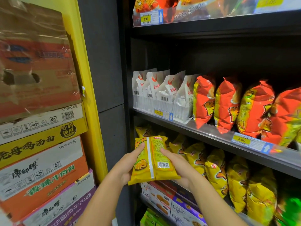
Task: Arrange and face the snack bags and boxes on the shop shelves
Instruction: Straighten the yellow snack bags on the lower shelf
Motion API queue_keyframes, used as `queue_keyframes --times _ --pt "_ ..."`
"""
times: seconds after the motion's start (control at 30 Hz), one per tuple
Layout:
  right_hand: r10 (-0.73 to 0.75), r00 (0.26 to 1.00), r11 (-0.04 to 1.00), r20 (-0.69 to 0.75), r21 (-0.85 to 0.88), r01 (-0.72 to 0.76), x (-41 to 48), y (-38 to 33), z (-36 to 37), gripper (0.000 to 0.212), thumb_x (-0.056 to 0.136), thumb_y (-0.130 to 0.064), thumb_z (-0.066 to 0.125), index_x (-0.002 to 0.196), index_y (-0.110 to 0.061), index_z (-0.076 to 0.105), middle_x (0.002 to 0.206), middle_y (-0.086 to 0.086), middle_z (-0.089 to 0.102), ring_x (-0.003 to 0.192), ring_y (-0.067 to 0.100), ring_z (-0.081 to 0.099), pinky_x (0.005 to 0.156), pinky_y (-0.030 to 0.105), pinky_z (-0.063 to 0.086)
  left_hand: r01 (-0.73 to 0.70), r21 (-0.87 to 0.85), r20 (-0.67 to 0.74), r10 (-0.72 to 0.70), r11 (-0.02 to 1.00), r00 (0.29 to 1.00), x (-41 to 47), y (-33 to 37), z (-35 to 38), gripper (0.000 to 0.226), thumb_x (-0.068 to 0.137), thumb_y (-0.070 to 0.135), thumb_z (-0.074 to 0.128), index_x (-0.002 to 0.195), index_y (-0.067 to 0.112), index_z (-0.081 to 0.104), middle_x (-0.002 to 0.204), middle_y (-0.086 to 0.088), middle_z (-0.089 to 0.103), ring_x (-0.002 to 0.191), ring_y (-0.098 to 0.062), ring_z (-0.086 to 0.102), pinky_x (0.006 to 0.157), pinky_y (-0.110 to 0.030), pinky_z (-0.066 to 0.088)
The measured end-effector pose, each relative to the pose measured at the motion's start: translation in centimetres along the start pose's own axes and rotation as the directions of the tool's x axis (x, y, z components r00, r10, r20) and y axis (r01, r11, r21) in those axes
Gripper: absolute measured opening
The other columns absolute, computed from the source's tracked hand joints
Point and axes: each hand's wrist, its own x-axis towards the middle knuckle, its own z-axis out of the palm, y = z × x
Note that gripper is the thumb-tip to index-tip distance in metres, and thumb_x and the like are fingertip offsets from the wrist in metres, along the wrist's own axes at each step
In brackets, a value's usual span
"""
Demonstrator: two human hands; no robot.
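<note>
I hold a yellow snack bag (153,160) with both hands in front of the lower shelf, its back side with barcode facing me. My left hand (128,162) grips its left edge and my right hand (175,163) grips its right edge. Behind it, a row of matching yellow bags (216,172) stands on that shelf. One shelf up stand white bags (162,92) on the left and red-orange bags (228,103) to their right. Below the held bag lie snack boxes (162,198) in white, red and purple.
A stack of noodle cartons (40,144) rises on the left against a yellow post (91,95). A dark shelf upright (125,79) separates them from the shelves. Price tags (241,140) line the shelf edges. More red bags (162,5) sit on the top shelf.
</note>
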Motion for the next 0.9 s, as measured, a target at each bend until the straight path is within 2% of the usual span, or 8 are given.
queue_keyframes --times 0.13,0.27,0.4,0.5,0.6,0.73,0.83,0.9 --pt "-0.059 0.998 0.998 -0.024 -0.016 0.059 0.4 0.1 -0.1 0.035 0.101 -0.037 0.066 0.127 -0.014 0.067 0.112 0.008 0.079 0.101 0.025 0.078 0.079 0.038 0.063 -0.040 0.060 -0.037 0.042 0.997 0.998 0.1 0.0 0.0 0.051 0.093 0.055 0.068 0.119 0.011 0.075 0.113 -0.016 0.079 0.101 -0.033 0.078 0.095 -0.050 0.060" --pt "-0.255 0.955 0.949 -0.151 -0.228 0.217 1.3 1.0 -0.2 0.047 0.094 -0.041 0.074 0.133 -0.019 0.060 0.115 0.000 0.078 0.096 0.014 0.078 0.074 0.029 0.063 -0.265 0.333 -0.281 0.363 0.905 0.888 0.5 -1.2 -0.4 0.055 0.093 0.050 0.073 0.135 0.020 0.054 0.129 -0.001 0.064 0.099 -0.007 0.064 0.072 -0.024 0.050" --pt "-0.384 0.915 0.831 -0.125 -0.478 0.283 1.8 1.8 0.2 0.061 0.091 -0.055 0.072 0.143 -0.037 0.047 0.124 -0.009 0.070 0.098 0.004 0.075 0.081 0.031 0.064 -0.349 0.322 -0.096 0.396 0.880 0.913 0.1 -2.4 0.1 0.051 0.092 0.056 0.069 0.136 0.037 0.049 0.128 0.014 0.063 0.104 -0.003 0.070 0.070 -0.015 0.054" --pt "-0.432 0.902 0.703 -0.006 -0.628 0.333 1.1 2.1 0.8 0.051 0.101 -0.055 0.056 0.149 -0.050 0.040 0.126 -0.017 0.060 0.096 -0.004 0.068 0.078 0.020 0.057 -0.354 0.243 -0.003 0.365 0.903 0.931 0.0 -3.4 0.4 0.053 0.085 0.057 0.075 0.130 0.047 0.048 0.121 0.019 0.069 0.101 0.005 0.072 0.071 -0.013 0.056" --pt "-0.453 0.887 0.588 0.084 -0.719 0.369 0.7 2.7 0.8 0.046 0.106 -0.052 0.046 0.152 -0.055 0.039 0.131 -0.019 0.051 0.110 -0.005 0.058 0.093 0.020 0.051 -0.360 0.168 -0.018 0.368 0.918 0.930 0.5 -4.2 0.2 0.060 0.085 0.044 0.083 0.136 0.038 0.053 0.118 0.012 0.076 0.103 -0.003 0.075 0.078 -0.023 0.061" --pt "-0.431 0.902 0.764 0.031 -0.519 0.383 0.6 3.0 0.2 0.034 0.106 -0.036 0.056 0.140 -0.045 0.058 0.118 -0.006 0.065 0.086 0.011 0.070 0.076 0.030 0.061 -0.333 0.016 -0.064 0.334 0.943 0.941 0.7 -4.6 -0.7 0.048 0.087 0.023 0.081 0.130 0.021 0.061 0.110 -0.006 0.080 0.100 -0.028 0.078 0.087 -0.049 0.063" --pt "-0.425 0.901 0.834 -0.084 -0.424 0.354 0.8 2.8 -0.6 0.026 0.104 -0.028 0.062 0.125 -0.041 0.062 0.114 -0.002 0.071 0.095 0.011 0.072 0.075 0.028 0.061 -0.297 -0.045 -0.048 0.294 0.954 0.954 1.1 -4.8 -1.6 0.054 0.083 0.024 0.082 0.133 0.020 0.060 0.114 -0.012 0.079 0.102 -0.034 0.077 0.089 -0.054 0.062" --pt "-0.369 0.925 0.862 -0.091 -0.406 0.304 0.8 3.0 -0.9 0.033 0.102 -0.032 0.065 0.134 -0.036 0.058 0.120 -0.011 0.069 0.103 0.004 0.071 0.076 0.020 0.059 -0.276 -0.067 -0.036 0.274 0.959 0.961 1.3 -5.0 -1.9 0.057 0.081 0.026 0.081 0.134 0.020 0.060 0.115 -0.013 0.079 0.103 -0.036 0.077 0.090 -0.055 0.061"
